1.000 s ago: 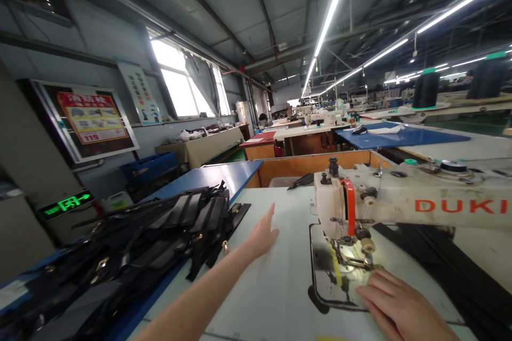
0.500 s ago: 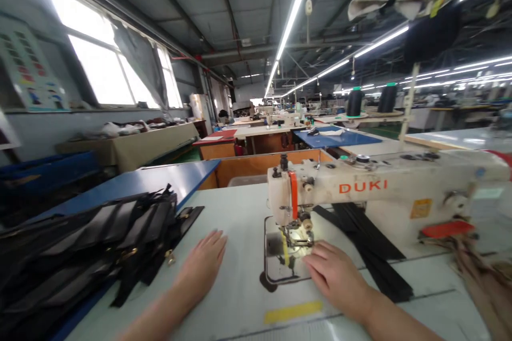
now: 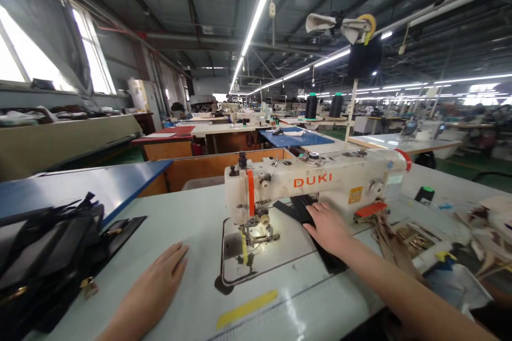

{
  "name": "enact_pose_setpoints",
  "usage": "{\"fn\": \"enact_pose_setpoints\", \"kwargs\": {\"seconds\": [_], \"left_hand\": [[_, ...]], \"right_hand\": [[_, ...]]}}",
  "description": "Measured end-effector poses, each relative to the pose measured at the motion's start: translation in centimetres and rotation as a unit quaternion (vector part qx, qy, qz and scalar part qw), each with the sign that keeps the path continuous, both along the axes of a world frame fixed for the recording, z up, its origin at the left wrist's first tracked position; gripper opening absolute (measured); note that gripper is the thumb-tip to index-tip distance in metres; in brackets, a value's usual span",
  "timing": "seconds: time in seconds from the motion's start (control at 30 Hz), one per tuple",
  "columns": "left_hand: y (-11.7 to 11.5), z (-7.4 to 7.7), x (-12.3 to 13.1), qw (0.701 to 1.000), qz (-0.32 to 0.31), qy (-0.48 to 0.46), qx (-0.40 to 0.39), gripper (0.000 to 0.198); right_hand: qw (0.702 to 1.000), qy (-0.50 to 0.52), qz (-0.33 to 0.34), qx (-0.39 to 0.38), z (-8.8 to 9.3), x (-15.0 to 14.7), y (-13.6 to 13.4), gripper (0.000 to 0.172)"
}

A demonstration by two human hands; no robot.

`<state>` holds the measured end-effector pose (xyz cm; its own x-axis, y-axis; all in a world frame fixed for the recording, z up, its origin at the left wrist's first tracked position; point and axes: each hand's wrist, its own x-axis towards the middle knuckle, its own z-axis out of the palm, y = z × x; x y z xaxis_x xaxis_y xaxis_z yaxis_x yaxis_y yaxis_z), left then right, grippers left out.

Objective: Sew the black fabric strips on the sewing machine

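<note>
My left hand (image 3: 154, 282) lies flat on the pale work table, its fingers stretched out and nothing in it. Beyond the needle area of the white DUKI sewing machine (image 3: 312, 180), my right hand (image 3: 328, 229) rests on a stack of black strips (image 3: 302, 208). Its thumb stands apart from the fingers, and the hand and forearm cover much of the strips. Under the machine's lit presser foot (image 3: 260, 235) no strip shows. Left of my left hand lies a pile of black straps (image 3: 68, 245) with gold-coloured metal fittings.
A yellow tape mark (image 3: 247, 309) and a ruler scale run along the table's front. At the right are brown fabric (image 3: 386, 240), a parts tray (image 3: 416, 242) with metal rings, and a black thread spool (image 3: 424, 194). A blue-topped table (image 3: 132, 176) stands at the left.
My right hand has moved from beside the presser foot to the black strips on the right. The view has turned right, and my left hand stays on the table.
</note>
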<state>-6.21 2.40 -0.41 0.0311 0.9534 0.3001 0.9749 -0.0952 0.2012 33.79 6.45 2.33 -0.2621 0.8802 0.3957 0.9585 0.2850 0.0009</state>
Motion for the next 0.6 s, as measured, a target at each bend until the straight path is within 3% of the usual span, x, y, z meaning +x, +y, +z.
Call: {"fn": "enact_pose_setpoints", "kwargs": {"seconds": [0.17,0.43,0.6], "left_hand": [[-0.1,0.0,-0.3,1.000,-0.010,0.005,0.009,0.053],[0.0,0.2,-0.3,1.000,-0.010,-0.008,0.028,0.048],[0.0,0.2,-0.6,0.999,-0.003,-0.033,0.039,0.048]], "right_hand": [[0.999,0.018,0.041,0.019,0.3,-1.2,1.4,0.027],[0.983,0.110,0.075,0.125,0.4,0.3,0.6,0.028],[0.952,0.182,0.099,0.227,0.9,2.4,-2.4,0.023]]}}
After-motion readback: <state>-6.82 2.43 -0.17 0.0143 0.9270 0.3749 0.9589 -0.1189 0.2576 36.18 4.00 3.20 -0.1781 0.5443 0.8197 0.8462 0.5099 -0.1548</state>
